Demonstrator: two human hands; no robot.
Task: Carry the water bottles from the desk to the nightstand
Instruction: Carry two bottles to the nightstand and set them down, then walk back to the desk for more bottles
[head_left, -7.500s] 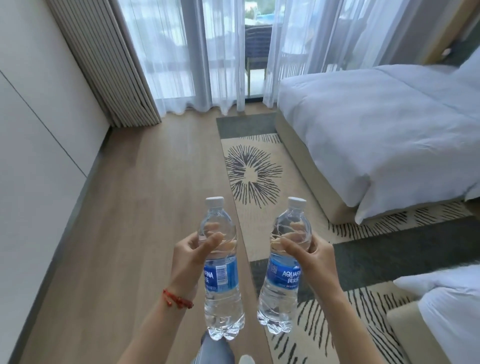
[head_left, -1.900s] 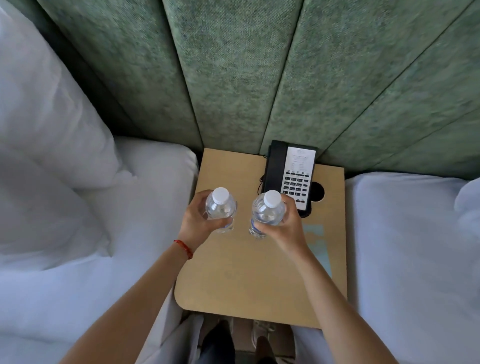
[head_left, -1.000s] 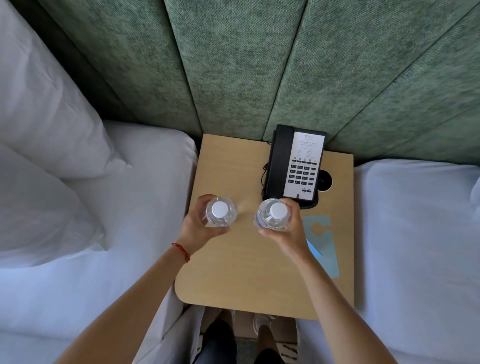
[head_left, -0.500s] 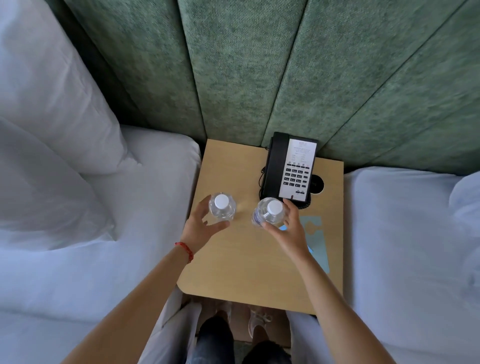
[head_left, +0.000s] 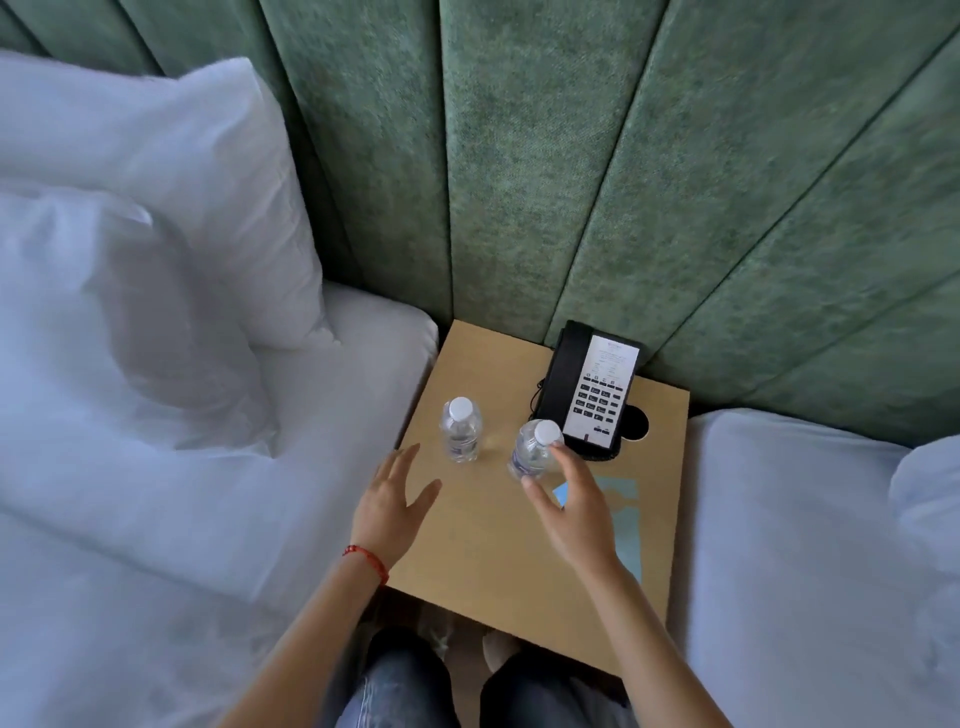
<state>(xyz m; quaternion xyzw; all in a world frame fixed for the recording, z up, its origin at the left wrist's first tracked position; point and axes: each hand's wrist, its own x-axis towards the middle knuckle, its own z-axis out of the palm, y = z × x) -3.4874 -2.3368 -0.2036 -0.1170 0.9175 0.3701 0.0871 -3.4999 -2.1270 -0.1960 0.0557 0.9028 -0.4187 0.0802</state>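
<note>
Two bottles upright on the tabletop (head_left: 467, 540), both hands spread and holding nothing.

Head view: left bottle (head_left: 460, 430) stands just beyond the left hand (head_left: 390, 506), apart from it; right bottle (head_left: 533, 450) sits at the right hand's (head_left: 576, 512) fingertips, contact unclear. Phone (head_left: 589, 389) lies beyond the right hand.

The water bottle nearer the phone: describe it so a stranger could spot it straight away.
Find the light wooden nightstand between the two white beds, against the green padded wall. A black desk telephone sits at its back. Of the two clear white-capped plastic bottles in front of it, this one stands beside the phone's front corner, at the right hand's fingertips; the other bottle stands alone nearer the left bed.
</note>
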